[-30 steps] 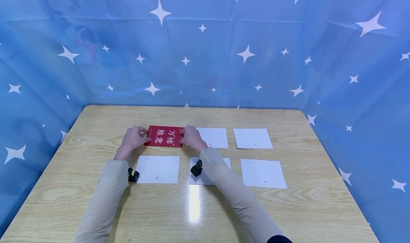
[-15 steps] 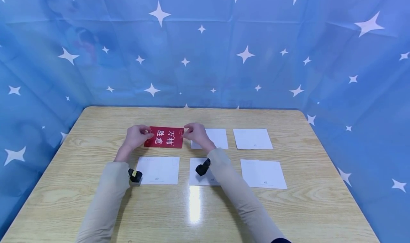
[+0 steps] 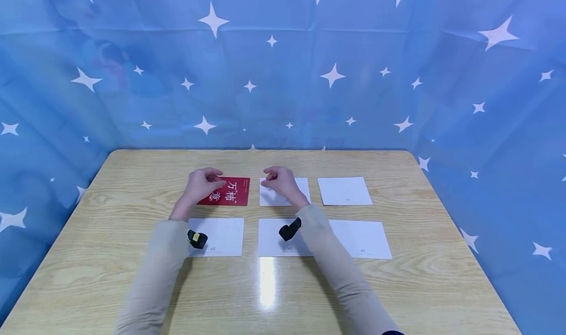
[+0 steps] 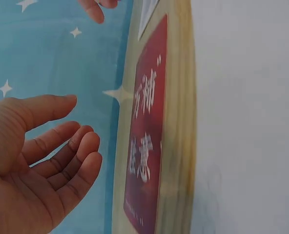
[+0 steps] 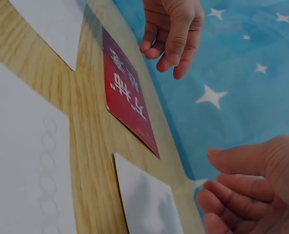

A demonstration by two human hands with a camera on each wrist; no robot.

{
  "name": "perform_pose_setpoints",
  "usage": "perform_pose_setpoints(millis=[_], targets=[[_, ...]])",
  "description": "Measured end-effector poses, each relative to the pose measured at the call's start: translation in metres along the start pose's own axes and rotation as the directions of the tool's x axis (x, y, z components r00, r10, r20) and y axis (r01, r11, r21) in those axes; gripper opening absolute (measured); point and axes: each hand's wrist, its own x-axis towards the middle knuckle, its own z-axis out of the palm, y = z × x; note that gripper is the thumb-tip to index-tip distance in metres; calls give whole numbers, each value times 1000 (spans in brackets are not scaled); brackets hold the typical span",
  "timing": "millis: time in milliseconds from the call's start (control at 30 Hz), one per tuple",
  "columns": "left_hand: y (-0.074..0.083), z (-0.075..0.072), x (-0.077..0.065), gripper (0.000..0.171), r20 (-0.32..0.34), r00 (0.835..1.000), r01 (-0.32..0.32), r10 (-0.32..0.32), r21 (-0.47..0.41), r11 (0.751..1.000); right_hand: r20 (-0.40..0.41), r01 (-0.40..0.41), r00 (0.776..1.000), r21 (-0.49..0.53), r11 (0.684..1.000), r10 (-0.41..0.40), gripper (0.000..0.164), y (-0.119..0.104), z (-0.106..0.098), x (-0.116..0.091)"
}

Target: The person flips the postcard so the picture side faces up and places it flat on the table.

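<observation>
A red postcard [image 3: 239,191] with white characters lies flat at the back left of the table, face up. Above its left part hovers my left hand [image 3: 201,183], fingers loosely bent and holding nothing; it hides some of the characters in the head view. The left wrist view shows a gap between those fingers [image 4: 88,146] and the red card. My right hand [image 3: 283,181] is raised over the white card [image 3: 268,196] at the back middle, casting a shadow on it. Its thumb and fingers are apart in the right wrist view, with nothing between them.
Another white card [image 3: 345,191] lies at the back right. The front row has a left card [image 3: 225,234], a middle card [image 3: 269,237] and a right card [image 3: 364,239], all white side up. A blue star-patterned cloth [image 3: 283,104] hangs behind the wooden table [image 3: 212,295].
Both hands have let go of the red postcard's ends and lifted. The right hand has moved right over the white card; the left has shifted right, over the red card. The head view turned slightly.
</observation>
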Motion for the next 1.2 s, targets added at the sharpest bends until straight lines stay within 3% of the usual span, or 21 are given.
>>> perform_pose_setpoints(millis=[433,767,1000,1200], targets=[[28,37,13,43,71,997,-37,41,-63,997,-47,-7,999,-4,1000,7,40,19,-24,-6],[39,62,27,50,161,987,14,1,-90,996,-51,-79,996,17,997,80,43,28,-44,-12],[49,75,33,56,186,983,22,-4,-94,995,-27,-40,999,-41,998,39,45,42,-58,-14],[53,85,36,59,208,978,31,-16,-68,997,-18,-72,997,-65,995,71,48,50,-65,-15]])
